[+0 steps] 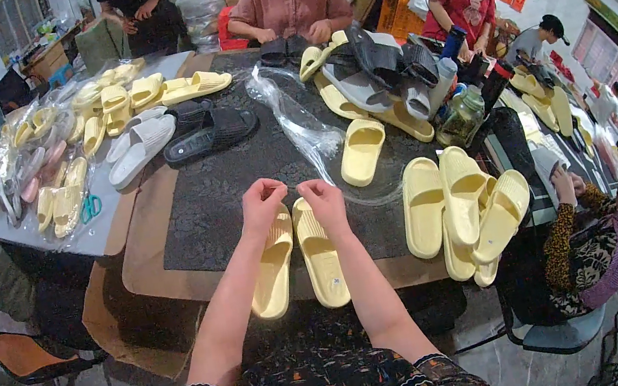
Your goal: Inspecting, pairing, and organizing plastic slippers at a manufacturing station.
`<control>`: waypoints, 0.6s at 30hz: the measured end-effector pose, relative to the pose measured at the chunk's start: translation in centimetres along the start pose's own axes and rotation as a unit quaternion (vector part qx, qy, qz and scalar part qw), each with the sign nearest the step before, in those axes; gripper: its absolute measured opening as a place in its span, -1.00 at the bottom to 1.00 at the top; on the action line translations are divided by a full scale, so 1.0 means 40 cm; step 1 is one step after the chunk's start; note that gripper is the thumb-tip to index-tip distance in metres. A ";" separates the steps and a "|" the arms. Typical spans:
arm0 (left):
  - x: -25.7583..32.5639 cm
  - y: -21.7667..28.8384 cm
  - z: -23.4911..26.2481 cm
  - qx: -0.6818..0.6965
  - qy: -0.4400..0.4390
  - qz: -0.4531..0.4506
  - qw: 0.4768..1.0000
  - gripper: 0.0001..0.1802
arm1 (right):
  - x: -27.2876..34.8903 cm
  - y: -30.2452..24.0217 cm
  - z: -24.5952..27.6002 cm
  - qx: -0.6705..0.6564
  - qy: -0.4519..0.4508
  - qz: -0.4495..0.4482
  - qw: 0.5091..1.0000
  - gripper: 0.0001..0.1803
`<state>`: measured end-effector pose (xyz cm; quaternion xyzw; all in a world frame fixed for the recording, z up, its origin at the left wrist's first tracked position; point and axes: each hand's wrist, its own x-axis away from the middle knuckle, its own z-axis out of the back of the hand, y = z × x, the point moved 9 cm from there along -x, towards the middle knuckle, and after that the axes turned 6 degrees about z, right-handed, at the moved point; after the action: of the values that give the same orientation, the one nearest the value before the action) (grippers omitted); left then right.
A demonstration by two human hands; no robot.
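Note:
A pair of pale yellow slide sandals lies at the table's near edge, toes away from me: the left slide (pixel 270 284) and the right slide (pixel 324 266), which has a small label on its heel. Above the left one's strap is my left hand (pixel 264 202), thumb and fingertips pinched together. My right hand (pixel 324 202) makes the same pinch over the right one, a short gap from the left hand. Anything between the fingertips is too small to make out. A single yellow slide (pixel 363 152) sits just beyond, to the right.
Yellow slides (pixel 467 206) pile up at the right edge. Clear plastic wrapping (pixel 299 124) crosses the mat (pixel 201 212). Dark slides (pixel 212 134), grey slides (pixel 143 149) and bagged pairs lie left, near teal scissors (pixel 90 207). A glass jar (pixel 463 118) stands right. Several people work around.

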<state>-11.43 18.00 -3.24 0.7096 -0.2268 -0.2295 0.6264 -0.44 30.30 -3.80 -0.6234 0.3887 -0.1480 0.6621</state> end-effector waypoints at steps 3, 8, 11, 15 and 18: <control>0.002 -0.019 -0.036 -0.040 -0.070 0.011 0.997 -0.87 | 0.002 0.008 -0.008 0.099 -0.052 -0.022 0.993 -0.79; 0.001 -0.014 -0.002 0.016 0.004 0.023 1.000 -0.87 | -0.001 0.007 0.021 -0.002 0.035 -0.021 0.999 -0.77; -0.002 -0.028 -0.031 -0.028 -0.072 0.008 0.997 -0.88 | -0.001 0.008 -0.010 0.072 -0.053 -0.003 0.996 -0.78; 0.004 -0.007 -0.022 -0.013 -0.022 0.018 1.000 -0.87 | -0.003 0.015 0.035 0.037 0.034 -0.022 0.998 -0.77; 0.003 -0.007 -0.006 0.031 -0.006 0.019 0.999 -0.86 | -0.001 0.005 0.008 0.038 -0.012 -0.024 0.999 -0.78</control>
<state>-11.18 18.15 -3.49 0.7231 -0.2506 -0.2149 0.6068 -0.30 30.56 -3.99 -0.6084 0.3597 -0.1714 0.6863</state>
